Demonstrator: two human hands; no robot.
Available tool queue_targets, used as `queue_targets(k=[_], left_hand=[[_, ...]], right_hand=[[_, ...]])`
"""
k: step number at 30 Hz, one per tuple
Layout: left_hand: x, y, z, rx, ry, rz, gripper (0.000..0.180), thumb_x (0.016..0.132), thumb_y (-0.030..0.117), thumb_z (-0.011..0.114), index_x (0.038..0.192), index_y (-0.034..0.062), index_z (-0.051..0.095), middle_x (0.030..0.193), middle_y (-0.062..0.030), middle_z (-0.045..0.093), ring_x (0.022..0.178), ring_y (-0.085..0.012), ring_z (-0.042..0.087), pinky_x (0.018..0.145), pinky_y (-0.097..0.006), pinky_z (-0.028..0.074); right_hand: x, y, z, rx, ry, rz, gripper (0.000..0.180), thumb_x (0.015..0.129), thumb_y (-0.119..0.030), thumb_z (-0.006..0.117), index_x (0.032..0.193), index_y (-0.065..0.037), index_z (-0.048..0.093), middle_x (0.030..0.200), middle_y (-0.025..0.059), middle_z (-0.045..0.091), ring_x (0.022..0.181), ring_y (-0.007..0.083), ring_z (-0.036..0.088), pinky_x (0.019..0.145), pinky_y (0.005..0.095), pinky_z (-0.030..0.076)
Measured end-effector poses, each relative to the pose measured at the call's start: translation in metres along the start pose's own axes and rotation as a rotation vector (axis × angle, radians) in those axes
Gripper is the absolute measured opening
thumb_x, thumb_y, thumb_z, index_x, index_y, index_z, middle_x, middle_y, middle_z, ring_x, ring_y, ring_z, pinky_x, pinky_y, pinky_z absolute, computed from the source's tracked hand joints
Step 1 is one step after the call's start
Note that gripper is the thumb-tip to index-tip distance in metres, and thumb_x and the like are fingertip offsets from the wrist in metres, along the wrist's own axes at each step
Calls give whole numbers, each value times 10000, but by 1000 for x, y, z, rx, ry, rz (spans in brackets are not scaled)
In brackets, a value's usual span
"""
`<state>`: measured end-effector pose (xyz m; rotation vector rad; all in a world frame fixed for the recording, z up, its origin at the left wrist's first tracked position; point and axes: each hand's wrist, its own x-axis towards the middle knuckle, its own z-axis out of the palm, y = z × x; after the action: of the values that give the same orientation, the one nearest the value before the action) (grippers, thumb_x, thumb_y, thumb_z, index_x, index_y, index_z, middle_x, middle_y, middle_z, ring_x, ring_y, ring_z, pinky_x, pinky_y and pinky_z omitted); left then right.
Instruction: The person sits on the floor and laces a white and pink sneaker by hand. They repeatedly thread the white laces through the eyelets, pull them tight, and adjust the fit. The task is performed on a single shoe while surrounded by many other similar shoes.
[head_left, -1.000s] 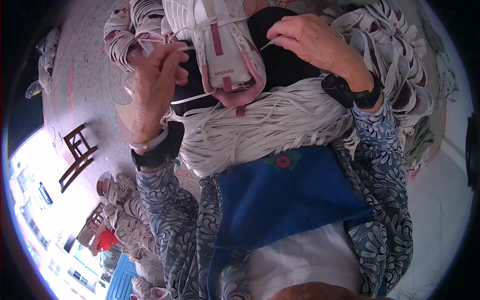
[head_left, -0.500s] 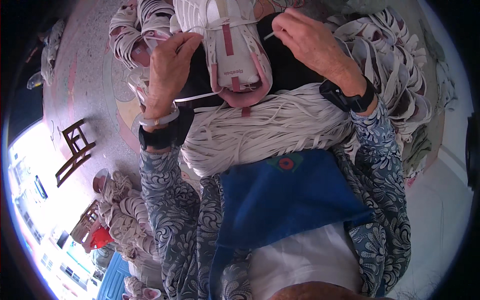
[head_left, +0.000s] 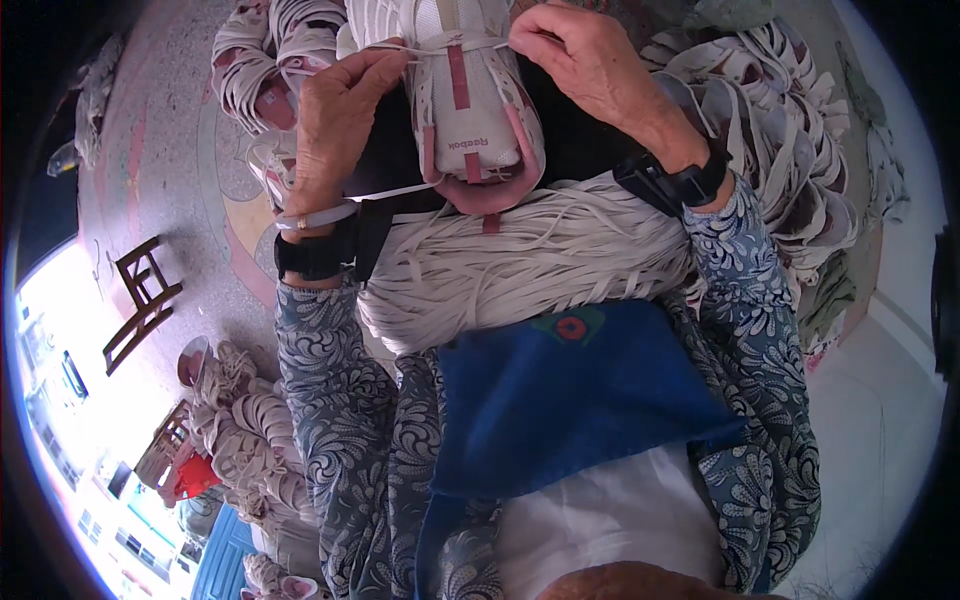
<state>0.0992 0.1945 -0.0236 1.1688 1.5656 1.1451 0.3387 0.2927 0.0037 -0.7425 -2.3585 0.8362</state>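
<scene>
A white and pink sneaker (head_left: pixel 489 112) lies on my lap, its pink-lined heel opening nearest to me. A flat white shoelace (head_left: pixel 455 45) runs across its tongue. My left hand (head_left: pixel 338 112) is closed in a pinch on the lace at the left eyelet edge. On the other side, my right hand (head_left: pixel 592 72) pinches the lace close to the right eyelet edge. A further stretch of lace runs from below my left hand to the shoe's collar. Between the shoe and my body rests a thick bundle of white laces (head_left: pixel 530 255).
Piles of similar shoes (head_left: pixel 790 130) lie at the right, with more shoes (head_left: pixel 265 70) at the upper left and a heap (head_left: pixel 250 430) at the lower left. A small wooden stool (head_left: pixel 145 300) is on the floor at left. A blue cloth (head_left: pixel 580 400) covers my front.
My right hand has moved left and in toward the shoe, bringing its lace end to the right eyelets. My left hand has shifted slightly, still pinching the lace.
</scene>
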Motion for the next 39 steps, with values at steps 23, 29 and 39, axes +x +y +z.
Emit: queue_targets(k=[23, 29, 39], left_hand=[[23, 3, -4, 288, -10, 60, 206, 878, 202, 662, 928, 3, 682, 875, -73, 680, 804, -76, 615, 728, -266, 496], [9, -2, 26, 543, 255, 346, 182, 857, 180, 682, 895, 2, 673, 792, -66, 670, 730, -142, 636, 684, -273, 504], [-18, 15, 45, 476, 154, 432, 359, 837, 134, 684, 1124, -10, 525, 1141, -208, 549, 1074, -308, 561, 905, -392, 462]], right_hand=[[24, 3, 9, 41, -47, 93, 261, 861, -114, 618, 671, 38, 521, 592, 154, 501, 512, 255, 491, 509, 366, 377], [9, 5, 31, -177, 156, -38, 245, 869, -128, 615, 689, 4, 512, 612, 135, 474, 535, 285, 501, 517, 399, 408], [-22, -29, 21, -417, 49, -51, 479, 710, -267, 758, 985, 55, 534, 923, 201, 573, 790, 345, 630, 645, 442, 513]])
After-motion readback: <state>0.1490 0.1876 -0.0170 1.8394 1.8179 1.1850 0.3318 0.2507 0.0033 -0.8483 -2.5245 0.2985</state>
